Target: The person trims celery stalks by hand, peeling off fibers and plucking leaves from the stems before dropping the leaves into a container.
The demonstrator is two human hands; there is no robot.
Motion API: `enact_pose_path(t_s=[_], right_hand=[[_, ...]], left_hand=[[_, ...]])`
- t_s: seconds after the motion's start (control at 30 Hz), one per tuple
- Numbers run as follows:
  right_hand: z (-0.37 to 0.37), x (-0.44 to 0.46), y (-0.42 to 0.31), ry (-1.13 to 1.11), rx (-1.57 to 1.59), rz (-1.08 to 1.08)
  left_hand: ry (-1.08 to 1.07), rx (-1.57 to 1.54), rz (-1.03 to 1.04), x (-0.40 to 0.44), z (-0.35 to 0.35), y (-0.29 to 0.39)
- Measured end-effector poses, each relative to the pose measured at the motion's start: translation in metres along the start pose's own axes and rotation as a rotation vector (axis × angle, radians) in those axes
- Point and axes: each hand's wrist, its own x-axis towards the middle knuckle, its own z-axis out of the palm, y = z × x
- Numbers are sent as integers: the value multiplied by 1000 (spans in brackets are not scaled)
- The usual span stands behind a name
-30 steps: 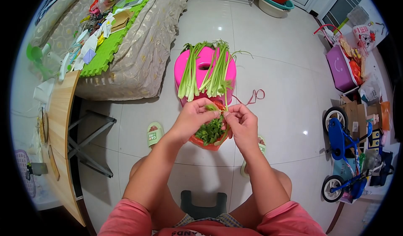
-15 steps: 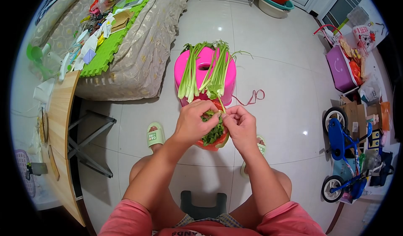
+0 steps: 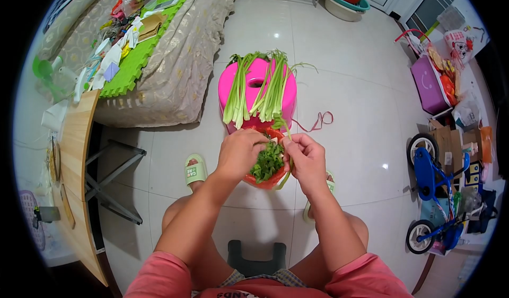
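Note:
My right hand (image 3: 303,157) is closed around a thin green celery stalk (image 3: 283,180), whose leafy tip points up toward the stool. Beside it, my left hand (image 3: 239,152) hovers over the left side of a red bag (image 3: 274,183); its fingers are bent together, and what they hold, if anything, is hidden. Loose green leaves (image 3: 269,161) fill the bag. Just beyond, two bunches of celery stalks (image 3: 271,93) lie on a pink stool (image 3: 227,85) with a hole in its middle.
A red string (image 3: 321,122) lies on the floor right of the stool. A covered bed (image 3: 175,80) and a wooden table (image 3: 74,165) stand at left. At right are a blue small bike (image 3: 428,178) and a purple bin (image 3: 430,88). Stacked basins (image 3: 344,6) stand at the back.
My left hand has moved away from my right hand, toward the left side of the bag. The stalk in my right hand has changed its tilt.

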Motion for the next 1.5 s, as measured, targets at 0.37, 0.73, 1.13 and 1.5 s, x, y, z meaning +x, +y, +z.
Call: enact_pose_path(t_s=[0.37, 0.73, 1.13, 1.5], right_hand=[[0, -2, -5, -100, -61, -15], [5, -9, -15, -236, 1, 14], [3, -6, -11, -184, 105, 8], [2, -5, -8, -159, 70, 18]], left_hand=[[-139, -741, -463, 9, -9, 9], [-150, -1352, -506, 11, -21, 15], [-210, -1102, -352, 7, -21, 24], [-134, -721, -202, 6, -19, 23]])
